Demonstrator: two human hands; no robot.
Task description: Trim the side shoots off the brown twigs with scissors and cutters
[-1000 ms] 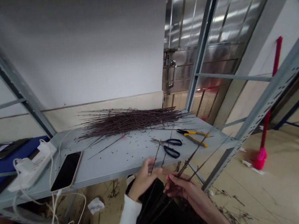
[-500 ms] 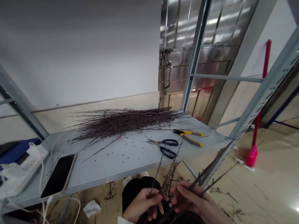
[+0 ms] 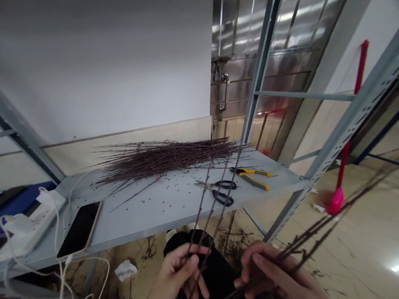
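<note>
My left hand pinches several thin dark twigs between thumb and fingers; they slant up in front of the shelf edge. To its right, above my lap, my right hand is closed round another few dark branches, which stretch off to the right over the floor. A large pile of similar twigs lies along the back of the grey shelf. In front of the pile are scissors with dark handles and yellow-and-grey pliers, both behind the raised twigs.
A phone lies on the shelf's left side beside a white power strip with trailing cables. Metal uprights frame the shelf. Twig scraps and a crumpled tissue are on the floor. A red-handled broom stands at right.
My hands have drawn apart, the left one moving left. The twigs in the left hand now rise across the scissors, and the branches in the right hand swing out lower to the right.
</note>
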